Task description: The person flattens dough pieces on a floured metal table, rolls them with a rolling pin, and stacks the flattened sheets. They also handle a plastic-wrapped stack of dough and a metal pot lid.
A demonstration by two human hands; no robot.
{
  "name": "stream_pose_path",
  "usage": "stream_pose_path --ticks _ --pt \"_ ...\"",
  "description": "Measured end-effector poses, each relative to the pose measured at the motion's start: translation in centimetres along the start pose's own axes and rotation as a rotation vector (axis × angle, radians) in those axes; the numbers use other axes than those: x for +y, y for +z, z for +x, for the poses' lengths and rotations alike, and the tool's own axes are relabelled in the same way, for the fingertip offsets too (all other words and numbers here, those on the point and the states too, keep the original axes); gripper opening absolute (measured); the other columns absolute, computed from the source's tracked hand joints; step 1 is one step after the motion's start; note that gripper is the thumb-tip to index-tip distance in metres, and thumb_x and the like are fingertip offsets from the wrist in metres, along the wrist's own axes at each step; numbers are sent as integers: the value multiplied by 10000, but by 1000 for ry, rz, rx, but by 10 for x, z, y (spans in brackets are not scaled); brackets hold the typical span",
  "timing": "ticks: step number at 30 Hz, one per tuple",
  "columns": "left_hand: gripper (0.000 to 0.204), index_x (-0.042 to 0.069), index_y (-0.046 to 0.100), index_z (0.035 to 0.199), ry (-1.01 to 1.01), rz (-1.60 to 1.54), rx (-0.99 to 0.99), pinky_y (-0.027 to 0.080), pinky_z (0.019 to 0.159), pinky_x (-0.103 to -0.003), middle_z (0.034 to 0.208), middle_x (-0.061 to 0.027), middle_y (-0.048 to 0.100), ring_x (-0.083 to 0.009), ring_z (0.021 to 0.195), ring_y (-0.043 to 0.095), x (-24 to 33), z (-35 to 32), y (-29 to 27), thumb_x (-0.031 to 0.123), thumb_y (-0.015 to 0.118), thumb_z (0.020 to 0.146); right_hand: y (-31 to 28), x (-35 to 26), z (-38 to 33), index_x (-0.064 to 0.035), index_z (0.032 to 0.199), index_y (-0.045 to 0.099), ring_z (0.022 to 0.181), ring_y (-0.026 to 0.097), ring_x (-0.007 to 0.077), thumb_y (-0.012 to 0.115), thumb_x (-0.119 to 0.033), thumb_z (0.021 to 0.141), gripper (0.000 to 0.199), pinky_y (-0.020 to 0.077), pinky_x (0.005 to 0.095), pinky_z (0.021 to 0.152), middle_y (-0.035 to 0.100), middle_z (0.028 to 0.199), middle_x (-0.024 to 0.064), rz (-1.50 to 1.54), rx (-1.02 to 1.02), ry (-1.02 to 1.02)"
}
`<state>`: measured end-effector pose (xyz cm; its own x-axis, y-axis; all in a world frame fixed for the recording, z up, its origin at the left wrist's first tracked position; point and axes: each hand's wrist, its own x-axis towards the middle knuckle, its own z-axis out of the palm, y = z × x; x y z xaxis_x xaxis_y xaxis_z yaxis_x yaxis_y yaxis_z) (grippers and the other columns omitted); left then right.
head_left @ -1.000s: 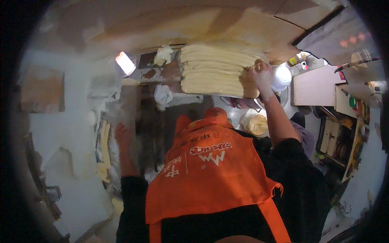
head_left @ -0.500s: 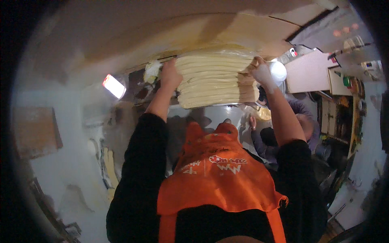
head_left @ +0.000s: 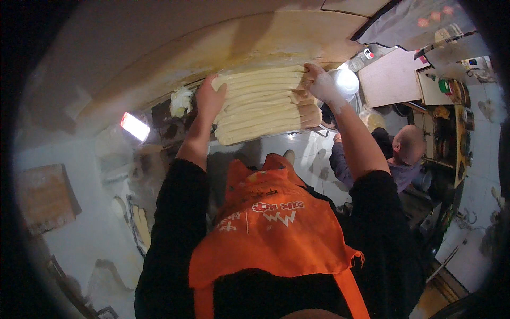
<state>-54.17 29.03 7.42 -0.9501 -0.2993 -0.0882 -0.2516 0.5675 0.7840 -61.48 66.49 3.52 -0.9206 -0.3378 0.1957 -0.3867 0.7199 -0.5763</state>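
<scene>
Long pale dough strips [head_left: 265, 109] lie side by side in front of me, running left to right. A thin, shiny clear plastic film [head_left: 255, 67] shows along their far edge. At the far left corner, my left hand [head_left: 211, 97] is closed on the film, its thumb resting near the strip ends. My right hand [head_left: 322, 86], whitened as if by flour, pinches the film at the far right corner. The fingertips of both hands are partly hidden. A tray edge [head_left: 289, 133] shows beneath the near strips.
A bright phone [head_left: 135, 127] and a crumpled white bag [head_left: 181, 102] are on the left. Right of the dough stand a white round container [head_left: 346, 81] and a plastic bottle [head_left: 361, 59]. Another person [head_left: 406, 151] is low down, close by my right arm. A wall rises beyond the dough.
The view has shifted, so the dough and both hands sit further left in the picture. Both hands stay at the far corners. The other person's head has come into fuller view.
</scene>
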Motion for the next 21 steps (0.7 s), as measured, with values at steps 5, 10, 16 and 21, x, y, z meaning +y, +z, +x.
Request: stream_pose_path --ticks 5,10,16,21 --pt "411 100 693 1294 331 -267 -86 619 720 -363 1208 -104 698 -179 1023 689 116 -40 -7 191 799 908 5 12 0 -72 1392 615 930 720 282 737 -152 824 587 564 404 832 726 1021 171 241 -97 288" --pt "380 130 696 1292 361 -411 -59 620 766 -373 1250 -94 679 -213 1048 688 171 -95 -62 134 771 919 -42 -2 -23 -32 1353 650 775 596 80 660 -26 886 467 496 233 666 676 965 7 656 -93 385" --pt "436 91 605 1375 211 -299 -31 647 647 -297 1259 -84 672 -129 1003 665 31 -120 -57 56 719 956 -83 -6 -75 -57 1335 673 713 540 52 682 -61 858 477 420 209 596 670 943 -10 805 -201 617" --pt "497 71 612 1351 11 20 -97 563 929 -457 1229 -191 654 -333 1168 618 -88 -122 14 179 776 894 -21 -1 -98 17 1341 640 888 663 169 733 -102 847 517 544 305 807 714 1010 88 483 -303 542"
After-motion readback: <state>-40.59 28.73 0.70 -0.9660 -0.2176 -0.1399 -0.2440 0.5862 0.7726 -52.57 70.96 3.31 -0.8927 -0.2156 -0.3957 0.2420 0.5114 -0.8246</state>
